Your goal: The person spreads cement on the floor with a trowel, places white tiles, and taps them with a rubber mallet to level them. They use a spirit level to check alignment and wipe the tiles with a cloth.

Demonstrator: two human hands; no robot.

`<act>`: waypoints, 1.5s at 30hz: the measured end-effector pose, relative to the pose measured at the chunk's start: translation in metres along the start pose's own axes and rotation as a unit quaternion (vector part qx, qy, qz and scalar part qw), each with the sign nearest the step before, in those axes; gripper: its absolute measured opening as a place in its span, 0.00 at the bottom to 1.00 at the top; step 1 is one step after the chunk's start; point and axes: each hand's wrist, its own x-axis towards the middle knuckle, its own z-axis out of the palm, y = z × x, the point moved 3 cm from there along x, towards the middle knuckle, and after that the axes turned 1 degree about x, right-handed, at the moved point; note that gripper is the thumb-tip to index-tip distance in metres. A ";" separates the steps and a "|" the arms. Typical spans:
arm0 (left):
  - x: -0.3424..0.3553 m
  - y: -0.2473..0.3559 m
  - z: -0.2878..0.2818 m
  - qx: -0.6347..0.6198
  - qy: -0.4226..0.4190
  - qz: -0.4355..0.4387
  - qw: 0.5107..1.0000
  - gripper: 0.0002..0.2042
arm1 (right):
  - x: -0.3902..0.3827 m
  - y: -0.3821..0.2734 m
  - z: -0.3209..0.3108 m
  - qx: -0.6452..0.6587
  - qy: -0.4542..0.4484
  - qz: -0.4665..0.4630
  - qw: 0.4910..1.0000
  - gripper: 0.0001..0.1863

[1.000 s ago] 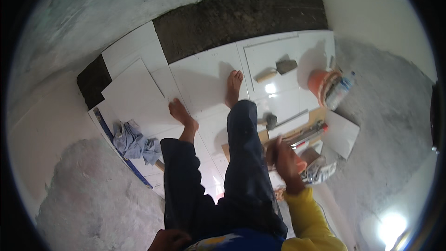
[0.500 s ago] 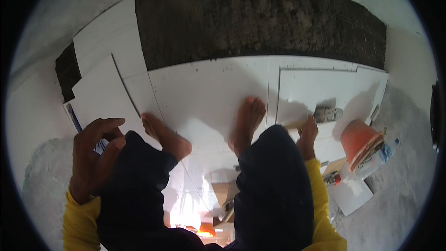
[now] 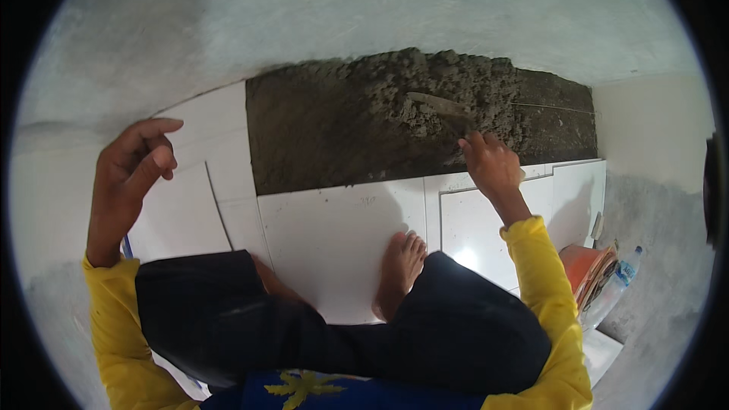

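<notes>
A strip of dark wet mortar (image 3: 319, 129) lies between the white floor tiles and the far wall, smooth on its left and lumpy toward the middle and right. My right hand (image 3: 492, 168) is closed round the handle of a trowel (image 3: 440, 104). The trowel's blade rests at the mortar surface, with loose lumps beside it. Over the tiles at the left, my left hand (image 3: 137, 158) is raised with bent fingers, the index finger stretched out, and nothing visible in it. Large white tiles (image 3: 334, 231) lie under my feet, along the mortar's near edge.
At the right stand an orange bucket (image 3: 575, 264) and a clear plastic bottle (image 3: 607, 296). A loose white tile (image 3: 524, 216) lies on the laid ones at right. A thin string (image 3: 554, 108) crosses the mortar's right end. Grey plastered wall (image 3: 364, 7) rises behind.
My right hand has moved forward from beside my knee onto the mortar with the trowel. My left hand has risen. The view has tilted up toward the wall, and the mortar is lumpier in the middle.
</notes>
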 end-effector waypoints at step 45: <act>-0.041 -0.006 -0.005 0.095 -0.072 0.027 0.993 0.19 | -0.012 0.020 0.013 0.000 -0.014 -0.091 0.996 0.14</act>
